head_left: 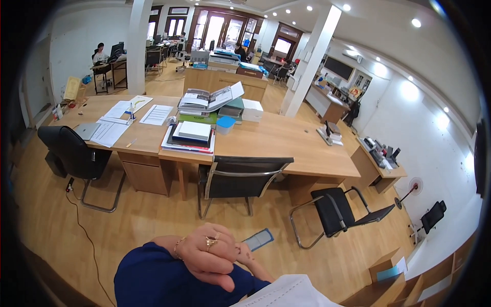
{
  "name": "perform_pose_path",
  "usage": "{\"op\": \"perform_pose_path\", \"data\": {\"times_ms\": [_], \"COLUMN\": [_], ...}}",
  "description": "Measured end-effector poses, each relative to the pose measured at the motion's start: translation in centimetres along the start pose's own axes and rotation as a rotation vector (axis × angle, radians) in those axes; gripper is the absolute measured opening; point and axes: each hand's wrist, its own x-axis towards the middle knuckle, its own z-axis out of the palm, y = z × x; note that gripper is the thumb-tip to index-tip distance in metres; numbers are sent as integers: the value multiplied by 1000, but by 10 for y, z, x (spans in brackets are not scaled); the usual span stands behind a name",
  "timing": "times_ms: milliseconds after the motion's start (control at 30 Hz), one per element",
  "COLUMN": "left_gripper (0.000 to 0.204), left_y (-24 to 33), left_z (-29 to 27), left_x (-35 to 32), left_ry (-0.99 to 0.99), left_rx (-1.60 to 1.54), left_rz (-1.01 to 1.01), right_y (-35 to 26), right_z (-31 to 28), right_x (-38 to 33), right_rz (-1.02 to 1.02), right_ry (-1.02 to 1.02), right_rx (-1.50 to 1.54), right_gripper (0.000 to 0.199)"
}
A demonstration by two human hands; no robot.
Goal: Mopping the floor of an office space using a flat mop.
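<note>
My left hand (209, 253), with rings and a bracelet, comes in from a navy sleeve (148, 273) at the lower middle. Its fingers are curled; what they may hold is hidden. Behind it is my right hand (244, 251), of which mostly the wrist shows; the left hand covers its fingers. Just beyond the right wrist a flat mop head (260, 239), grey with a blue border, lies on the wooden floor. No handle is visible. White cloth with dark stitching or print (286, 291) fills the bottom edge, right of the hands.
Ahead stands a long wooden desk (286, 148) with book stacks (194, 130), papers and a laptop (88, 131). Black chairs (245, 176) line its near side, one turned sideways (335, 210). A cable (84, 230) crosses the floor at left. An open cardboard box (383, 263) sits at right.
</note>
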Motion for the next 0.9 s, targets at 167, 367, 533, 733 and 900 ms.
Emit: {"op": "perform_pose_path", "data": {"times_ms": [167,367,533,733,900], "left_gripper": [27,13,11,28,20], "left_y": [11,38,56,80,92], "left_z": [27,74,112,156,179], "left_x": [12,18,27,22,18], "left_ry": [-59,-91,-133,-68,-128], "left_rx": [34,80,76,63,11], "left_rz": [66,107,110,79,93], "right_y": [12,-39,21,8,-2], "right_z": [-3,-12,-16,-35,-47], "right_x": [-25,-71,-110,-174,-238], "right_rz": [-7,-62,89,83,174], "right_ry": [46,215,91,226,289], "right_rx": [-12,416,-95,-111,-159], "right_gripper": [31,32,31,32,33]}}
